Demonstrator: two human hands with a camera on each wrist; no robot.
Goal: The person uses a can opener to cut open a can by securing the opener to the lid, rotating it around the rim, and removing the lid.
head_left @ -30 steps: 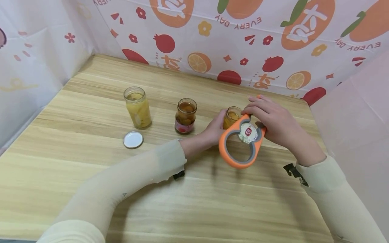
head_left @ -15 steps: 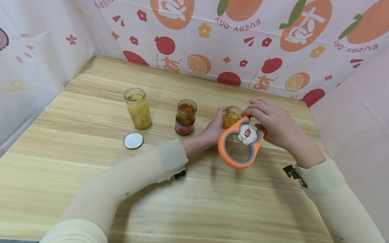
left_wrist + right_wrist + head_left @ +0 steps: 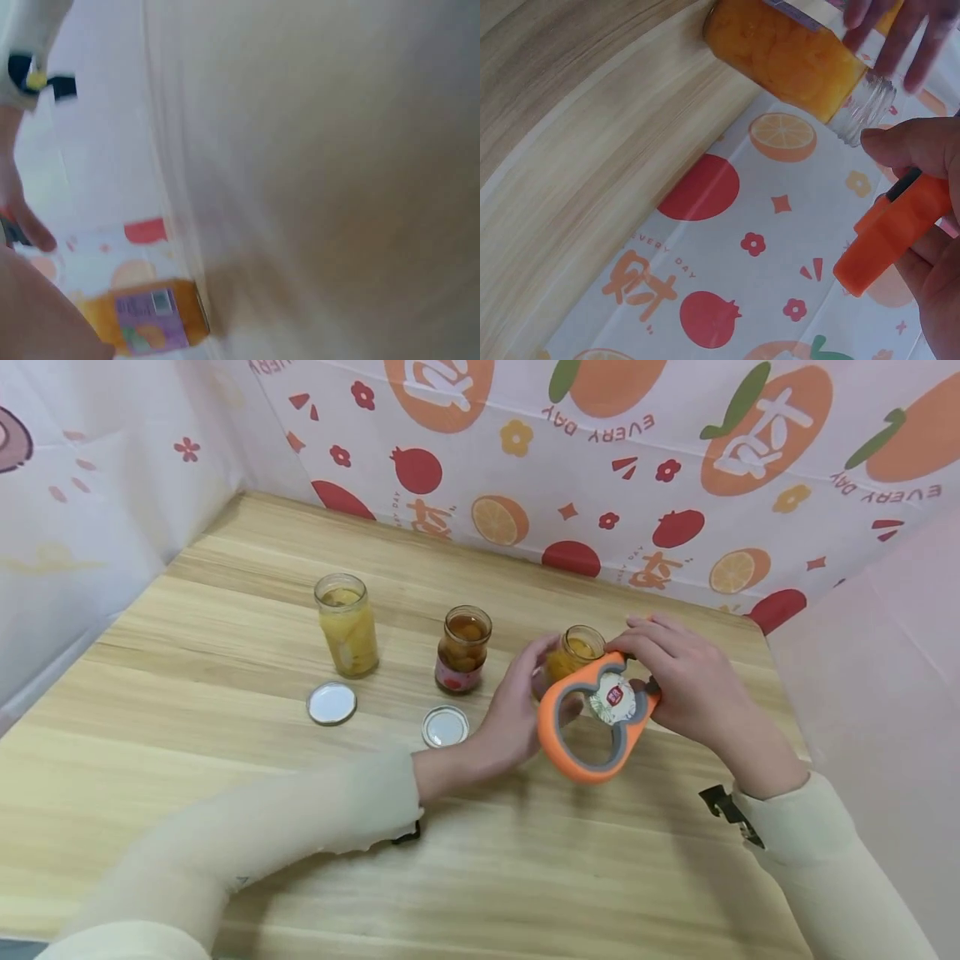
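Observation:
My right hand [image 3: 693,685] grips an orange jar opener [image 3: 550,731] with grey inner edging. A round, printed jar lid [image 3: 615,697] sits in the opener's narrower notch. Just behind it stands an uncapped glass jar of orange fruit pieces [image 3: 582,648], partly hidden by the opener in the head view. My left hand [image 3: 506,718] is beside this jar with loosely extended fingers. In the right wrist view the left fingers [image 3: 896,45] are blurred and spread by the jar [image 3: 780,64]. The left wrist view shows the jar's purple label [image 3: 154,319].
On the wooden table [image 3: 360,827] stand an open tall jar of yellow fruit [image 3: 348,631] and an open jar of dark fruit [image 3: 460,668]. Two lids, one at left [image 3: 331,703] and another lid [image 3: 445,727], lie in front of them. A fruit-print sheet [image 3: 450,452] hangs behind.
My left hand has loosened from the jar and drawn back toward the left and front. The second lid on the table has come into sight. The right hand and opener have hardly moved.

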